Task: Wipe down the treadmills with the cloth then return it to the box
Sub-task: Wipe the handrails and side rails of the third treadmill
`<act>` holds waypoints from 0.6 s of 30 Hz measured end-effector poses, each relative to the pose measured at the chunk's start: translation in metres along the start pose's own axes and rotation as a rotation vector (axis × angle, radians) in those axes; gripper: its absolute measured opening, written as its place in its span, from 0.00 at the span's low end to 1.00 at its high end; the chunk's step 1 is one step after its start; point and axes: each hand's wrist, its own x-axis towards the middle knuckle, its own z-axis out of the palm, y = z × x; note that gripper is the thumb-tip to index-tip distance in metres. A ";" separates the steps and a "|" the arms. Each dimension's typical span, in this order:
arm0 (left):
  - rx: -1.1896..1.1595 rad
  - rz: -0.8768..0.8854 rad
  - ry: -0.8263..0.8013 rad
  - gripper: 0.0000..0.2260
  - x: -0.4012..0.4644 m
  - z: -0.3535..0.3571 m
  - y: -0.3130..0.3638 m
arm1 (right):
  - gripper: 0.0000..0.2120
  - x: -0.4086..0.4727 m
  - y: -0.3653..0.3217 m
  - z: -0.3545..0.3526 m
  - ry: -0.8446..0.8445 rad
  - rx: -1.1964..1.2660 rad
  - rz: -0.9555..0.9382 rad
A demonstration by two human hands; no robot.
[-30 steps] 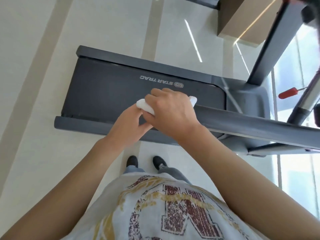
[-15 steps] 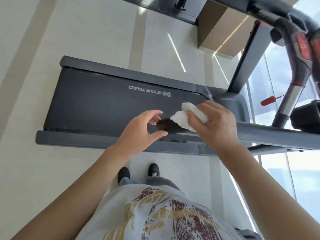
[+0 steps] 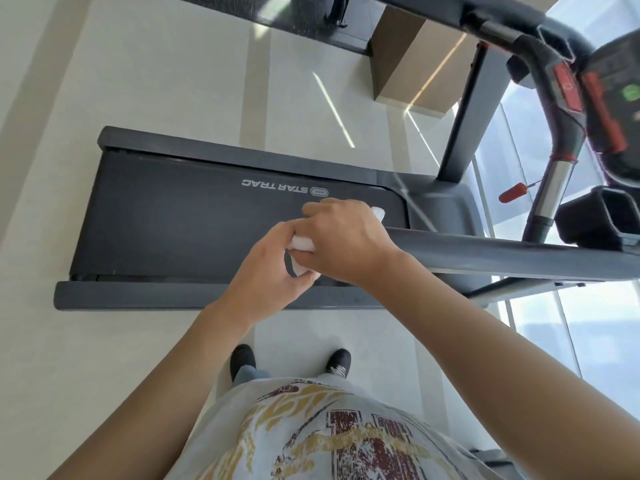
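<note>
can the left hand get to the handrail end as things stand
Probably not straight away: the left hand is right beside the handrail, but its fingers hold the cloth, and the right hand covers the rail's end.

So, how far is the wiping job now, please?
Nothing looks finished yet. In hand: the right hand and left hand both grip the white crumpled cloth at the end of the grey treadmill handrail. Left: wiping the dark Star Trac treadmill, then returning the cloth; no box is identifiable.
</note>
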 end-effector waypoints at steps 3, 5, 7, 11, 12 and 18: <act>-0.037 0.084 -0.010 0.25 0.005 0.002 0.018 | 0.05 -0.017 0.021 0.000 0.210 0.193 0.062; -0.032 0.118 -0.036 0.29 0.010 0.006 0.031 | 0.04 -0.029 0.033 -0.002 0.275 0.285 0.102; 0.012 0.111 -0.061 0.33 0.013 0.012 0.044 | 0.06 -0.038 0.041 -0.001 0.304 0.315 0.117; 0.118 0.075 -0.068 0.36 0.018 0.028 0.065 | 0.13 -0.048 0.056 0.004 0.366 0.397 0.148; 0.146 0.068 -0.071 0.37 0.019 0.031 0.070 | 0.14 -0.051 0.060 0.005 0.379 0.425 0.144; 0.354 0.107 -0.111 0.39 0.031 0.060 0.095 | 0.19 -0.085 0.115 0.005 0.393 0.538 0.133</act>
